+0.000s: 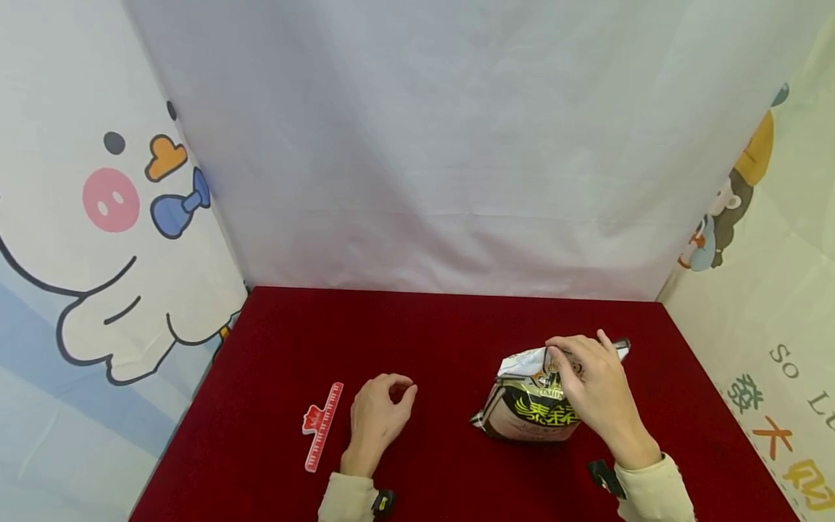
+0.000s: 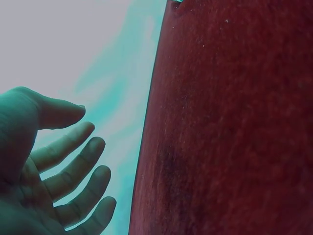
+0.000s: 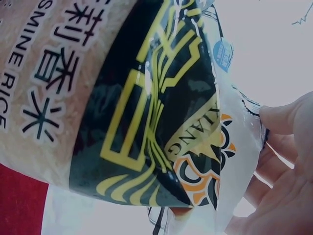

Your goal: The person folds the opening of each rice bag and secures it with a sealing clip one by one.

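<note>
A bag of jasmine rice (image 1: 531, 409), partly clear with black and yellow printing, stands on the right part of the table. My right hand (image 1: 596, 388) pinches its top edge; in the right wrist view the thumb (image 3: 281, 120) lies on the near side and the fingers sit behind the film. Over the table's middle left, my left hand (image 1: 381, 413) holds nothing. Its fingers (image 2: 80, 161) are loosely bent, apart from the thumb in the left wrist view. Just left of that hand lies a long red and white bag clip (image 1: 324, 428) with a red grip.
A dark red cloth (image 1: 417, 333) covers the table. Pale curtains (image 1: 430, 145) hang behind it, with cartoon-printed sheets at the left (image 1: 130, 268) and right (image 1: 770, 304) edges.
</note>
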A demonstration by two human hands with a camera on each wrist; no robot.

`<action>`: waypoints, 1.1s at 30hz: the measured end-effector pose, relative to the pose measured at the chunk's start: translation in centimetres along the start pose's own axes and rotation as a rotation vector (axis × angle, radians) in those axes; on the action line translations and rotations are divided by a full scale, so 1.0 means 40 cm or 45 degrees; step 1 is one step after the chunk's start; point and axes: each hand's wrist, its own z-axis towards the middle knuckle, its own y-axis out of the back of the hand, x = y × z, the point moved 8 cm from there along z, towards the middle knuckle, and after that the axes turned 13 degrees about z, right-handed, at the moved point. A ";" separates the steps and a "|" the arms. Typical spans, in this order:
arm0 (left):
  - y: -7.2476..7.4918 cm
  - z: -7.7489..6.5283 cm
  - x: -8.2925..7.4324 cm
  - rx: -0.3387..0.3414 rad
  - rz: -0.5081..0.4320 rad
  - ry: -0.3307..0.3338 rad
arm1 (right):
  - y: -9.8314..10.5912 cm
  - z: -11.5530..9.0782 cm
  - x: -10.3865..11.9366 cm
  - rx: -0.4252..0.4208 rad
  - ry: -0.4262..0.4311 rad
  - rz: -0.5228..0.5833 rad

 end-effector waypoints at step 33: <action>0.014 -0.015 0.067 0.148 0.113 0.084 | -0.006 0.007 -0.011 0.015 -0.006 0.014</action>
